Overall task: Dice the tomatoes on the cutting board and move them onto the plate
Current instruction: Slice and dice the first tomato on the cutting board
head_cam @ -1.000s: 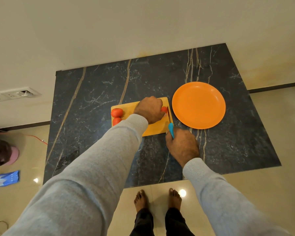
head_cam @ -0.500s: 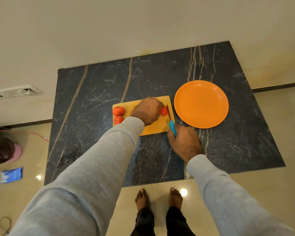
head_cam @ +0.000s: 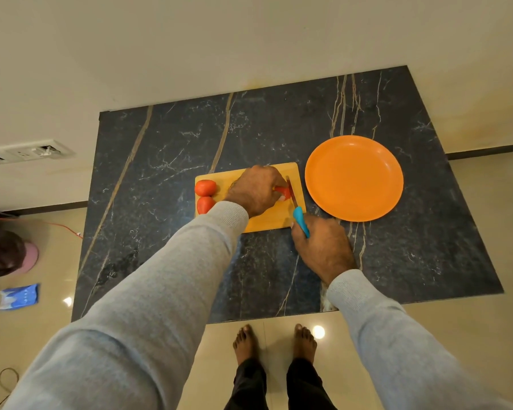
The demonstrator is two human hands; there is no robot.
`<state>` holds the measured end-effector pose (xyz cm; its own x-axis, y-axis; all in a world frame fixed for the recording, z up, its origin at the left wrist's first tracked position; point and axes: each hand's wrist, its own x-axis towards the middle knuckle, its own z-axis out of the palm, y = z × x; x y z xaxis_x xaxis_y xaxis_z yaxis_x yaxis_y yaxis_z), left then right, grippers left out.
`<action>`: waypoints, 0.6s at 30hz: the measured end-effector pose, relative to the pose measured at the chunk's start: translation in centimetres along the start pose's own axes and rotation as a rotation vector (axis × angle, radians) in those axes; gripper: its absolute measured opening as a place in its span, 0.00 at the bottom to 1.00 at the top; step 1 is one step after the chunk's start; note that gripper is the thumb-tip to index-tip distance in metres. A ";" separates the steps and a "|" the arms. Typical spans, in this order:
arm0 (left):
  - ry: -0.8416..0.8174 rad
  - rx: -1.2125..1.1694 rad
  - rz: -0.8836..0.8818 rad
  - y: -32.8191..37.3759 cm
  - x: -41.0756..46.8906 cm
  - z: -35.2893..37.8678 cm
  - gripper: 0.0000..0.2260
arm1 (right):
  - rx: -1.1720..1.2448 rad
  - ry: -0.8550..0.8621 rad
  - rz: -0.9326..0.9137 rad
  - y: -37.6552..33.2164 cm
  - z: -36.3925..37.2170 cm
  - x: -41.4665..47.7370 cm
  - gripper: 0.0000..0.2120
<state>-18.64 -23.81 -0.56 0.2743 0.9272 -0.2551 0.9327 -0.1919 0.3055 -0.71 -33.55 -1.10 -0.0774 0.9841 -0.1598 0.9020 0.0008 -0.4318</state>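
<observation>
Nearest, gripping the knife [head_cam: 301,221] by its blue handle with the right hand [head_cam: 323,250], fingers wrapped round it, just off the near right corner of the board [head_cam: 270,223]. Working on that board, flat on the dark desk [head_cam: 160,173]. Further on, pinning a tomato [head_cam: 282,193] with the left hand [head_cam: 255,192], fingers curled over it, with the blade set against its right side beside the fingertips. Seemingly early in the task: nothing diced in view, nothing on the plate [head_cam: 354,177]. Best to tuck the left fingertips back from the blade, saw gently rather than press so as not to squash the flesh, stop the tomato from rolling, and slice evenly before turning for cross cuts. Worth minding juice on the board and a slipping grip. Left of that, two whole tomatoes [head_cam: 205,187] touching each other at the board's left edge, uncut. Farther right, just beside the board, the orange plate. No brand or writing to be read on knife, board or plate; print on a blue packet [head_cam: 20,295] on the floor too small to make out
</observation>
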 end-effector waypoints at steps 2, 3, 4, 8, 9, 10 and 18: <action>0.000 0.011 0.013 -0.1 0.1 0.1 0.16 | 0.002 -0.001 0.002 -0.1 0.1 0.1 0.19; 0.002 0.019 0.022 -0.2 0.1 0.2 0.16 | 0.004 -0.002 0.001 -0.1 0.2 0.1 0.19; 0.006 0.027 0.032 -0.2 0.1 0.3 0.16 | 0.005 -0.004 0.001 -0.2 0.3 0.1 0.19; 0.013 0.056 0.059 -0.3 0.3 0.4 0.16 | -0.023 -0.019 0.014 -0.5 0.5 0.6 0.19; 0.012 0.058 0.064 -0.3 0.3 0.4 0.15 | -0.038 -0.021 0.015 -0.8 0.5 1.0 0.20; 0.011 0.057 0.067 -0.3 0.3 0.3 0.15 | -0.048 -0.022 0.014 -1.1 0.4 1.4 0.20; 0.027 0.093 0.100 0.0 0.0 0.1 0.16 | -0.178 -0.122 0.053 -2.4 0.5 1.2 0.21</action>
<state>-18.60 -23.85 -0.67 0.3618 0.9100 -0.2027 0.9190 -0.3116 0.2414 -3.14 -32.49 -0.71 -0.0689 0.9549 -0.2890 0.9660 -0.0085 -0.2584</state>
